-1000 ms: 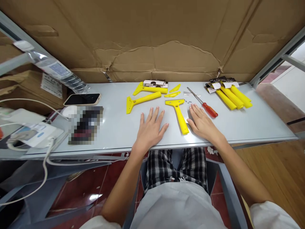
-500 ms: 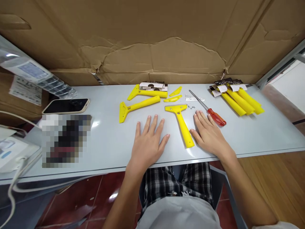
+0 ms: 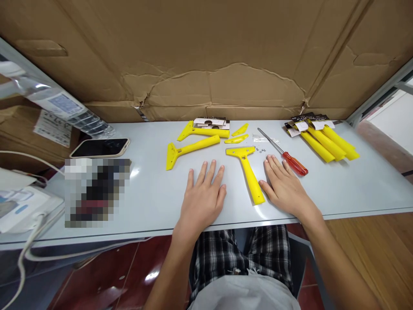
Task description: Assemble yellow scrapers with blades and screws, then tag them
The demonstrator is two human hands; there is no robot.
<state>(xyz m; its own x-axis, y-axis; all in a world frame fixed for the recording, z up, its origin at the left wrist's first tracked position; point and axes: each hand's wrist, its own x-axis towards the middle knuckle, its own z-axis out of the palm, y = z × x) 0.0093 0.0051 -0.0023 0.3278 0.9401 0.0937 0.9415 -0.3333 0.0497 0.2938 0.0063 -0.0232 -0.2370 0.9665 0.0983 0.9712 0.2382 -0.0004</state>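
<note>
Left hand (image 3: 203, 198): lying palm down on the table (image 3: 155, 202), fingers spreading wide, gripping nothing.
Right hand (image 3: 285, 185): lying flat too, fingers closer together, thumb pointing toward the scraper; holding nothing.
Scraper (image 3: 250, 172): lying between my hands, head facing away, handle slanting toward me; probably sitting there for easy reach.
Screwdriver (image 3: 295, 163): lying just beyond my right hand, red grip toward me, likely suiting that hand; I am not making out whether a finger is touching it.
Screws (image 3: 262, 151): lying loose beside the scraper's head, perhaps for keeping together; too small for counting.
Caps (image 3: 237, 139): lying beyond the scraper.
Packet (image 3: 257, 138): lying under the screwdriver's shaft; I am not reading its contents.
Spare scrapers (image 3: 200, 145): lying beyond my left hand, the farther one partly covering cards (image 3: 211, 122).
Carded bunch (image 3: 327, 142): lying far right, cards hiding the upper ends.
Pixel patch (image 3: 97, 193): masking something, left.
</note>
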